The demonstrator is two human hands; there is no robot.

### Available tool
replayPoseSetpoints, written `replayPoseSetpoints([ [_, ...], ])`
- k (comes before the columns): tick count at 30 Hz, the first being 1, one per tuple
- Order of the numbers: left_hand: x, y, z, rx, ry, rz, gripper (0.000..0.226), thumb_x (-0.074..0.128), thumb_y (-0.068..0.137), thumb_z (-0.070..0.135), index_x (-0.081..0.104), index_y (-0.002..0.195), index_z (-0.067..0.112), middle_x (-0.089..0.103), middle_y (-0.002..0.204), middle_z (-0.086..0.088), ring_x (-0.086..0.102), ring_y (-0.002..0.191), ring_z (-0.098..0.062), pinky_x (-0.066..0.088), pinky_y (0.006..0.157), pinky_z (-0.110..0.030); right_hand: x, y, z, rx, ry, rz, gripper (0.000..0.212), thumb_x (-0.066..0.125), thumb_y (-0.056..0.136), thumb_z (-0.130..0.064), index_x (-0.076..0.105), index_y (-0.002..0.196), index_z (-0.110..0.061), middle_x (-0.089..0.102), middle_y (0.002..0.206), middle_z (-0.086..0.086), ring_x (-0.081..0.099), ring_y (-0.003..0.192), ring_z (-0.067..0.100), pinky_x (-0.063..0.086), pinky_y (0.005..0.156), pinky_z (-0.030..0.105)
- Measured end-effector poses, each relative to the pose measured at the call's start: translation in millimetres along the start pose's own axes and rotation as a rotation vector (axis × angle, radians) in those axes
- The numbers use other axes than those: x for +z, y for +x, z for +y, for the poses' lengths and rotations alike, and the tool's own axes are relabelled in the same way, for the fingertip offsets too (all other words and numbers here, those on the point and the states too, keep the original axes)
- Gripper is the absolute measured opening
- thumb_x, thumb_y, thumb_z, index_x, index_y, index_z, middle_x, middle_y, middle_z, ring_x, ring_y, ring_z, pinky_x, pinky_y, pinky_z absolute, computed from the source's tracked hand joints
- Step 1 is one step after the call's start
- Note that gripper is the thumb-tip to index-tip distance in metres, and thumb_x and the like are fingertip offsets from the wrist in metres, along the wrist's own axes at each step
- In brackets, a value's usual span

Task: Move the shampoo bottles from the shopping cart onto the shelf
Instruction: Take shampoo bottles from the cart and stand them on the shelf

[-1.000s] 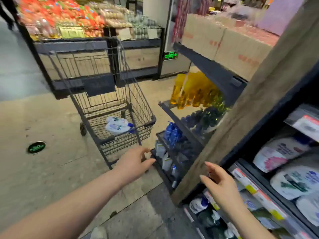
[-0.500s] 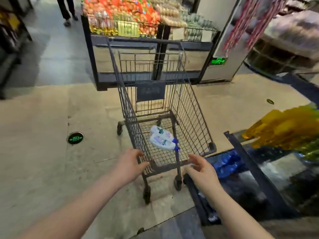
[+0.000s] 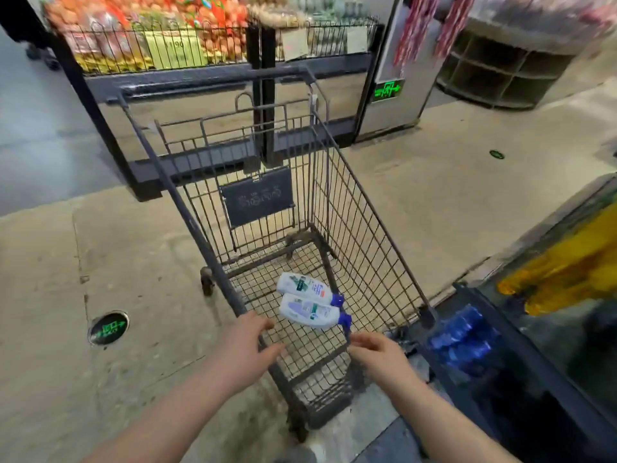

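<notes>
Two white shampoo bottles with blue caps lie side by side on the wire floor of the shopping cart (image 3: 364,248): the far bottle (image 3: 305,287) and the near bottle (image 3: 310,311). My left hand (image 3: 245,345) hovers with relaxed fingers over the cart's near left rim, just left of the near bottle. Over the cart's near right corner is my right hand (image 3: 379,354), fingers loosely spread, close to the blue caps. Neither hand holds anything. The shelf (image 3: 521,345) runs along the right edge, blurred.
Blue bottles (image 3: 462,335) and yellow bottles (image 3: 567,272) sit on the shelf at right. A produce stand (image 3: 213,71) stands behind the cart. A green floor marker (image 3: 107,328) lies at left. A person's legs (image 3: 23,25) show at top left.
My view has swung left from the shelf to the cart and closed in. Both hands have moved forward over the cart's near end, toward the bottles.
</notes>
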State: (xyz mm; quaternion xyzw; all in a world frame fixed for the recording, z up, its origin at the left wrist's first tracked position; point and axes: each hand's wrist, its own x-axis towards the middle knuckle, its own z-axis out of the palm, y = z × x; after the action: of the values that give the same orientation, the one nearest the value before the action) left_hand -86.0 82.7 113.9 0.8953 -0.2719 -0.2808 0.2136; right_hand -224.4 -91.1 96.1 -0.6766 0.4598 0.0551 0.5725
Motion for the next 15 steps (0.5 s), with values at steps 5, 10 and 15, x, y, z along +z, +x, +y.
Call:
replayPoseSetpoints([
  [5, -17, 72, 2, -0.040, 0.033, -0.051, 0.037, 0.058, 0.087, 0.037, 0.056, 0.120, 0.022, 0.057, 0.118, 0.003, 0.054, 0.088, -0.008, 0.046, 0.083, -0.023, 10, 79, 0, 0.158, 0.056, -0.060, 0.031, 0.060, 0.087, -0.016, 0.060, 0.117, -0.013, 0.061, 0.107, 0.001, 0.054, 0.089, 0.012, 0.046, 0.081, 0.028],
  [10, -17, 139, 4, -0.055, 0.096, -0.109, 0.034, 0.056, 0.087, 0.038, 0.057, 0.119, 0.025, 0.059, 0.123, 0.003, 0.059, 0.101, -0.013, 0.050, 0.094, -0.035, 29, 146, 7, 0.291, 0.086, -0.055, 0.025, 0.060, 0.086, -0.017, 0.062, 0.111, -0.019, 0.057, 0.094, -0.003, 0.047, 0.076, 0.008, 0.038, 0.065, 0.022],
  [15, -14, 218, -1, 0.028, 0.223, -0.193, 0.036, 0.054, 0.088, 0.038, 0.053, 0.122, 0.026, 0.057, 0.125, 0.007, 0.057, 0.091, -0.010, 0.051, 0.085, -0.030, 60, 209, 14, 0.421, 0.195, -0.023, 0.024, 0.060, 0.085, -0.016, 0.062, 0.108, -0.020, 0.057, 0.101, 0.000, 0.053, 0.094, 0.018, 0.048, 0.079, 0.032],
])
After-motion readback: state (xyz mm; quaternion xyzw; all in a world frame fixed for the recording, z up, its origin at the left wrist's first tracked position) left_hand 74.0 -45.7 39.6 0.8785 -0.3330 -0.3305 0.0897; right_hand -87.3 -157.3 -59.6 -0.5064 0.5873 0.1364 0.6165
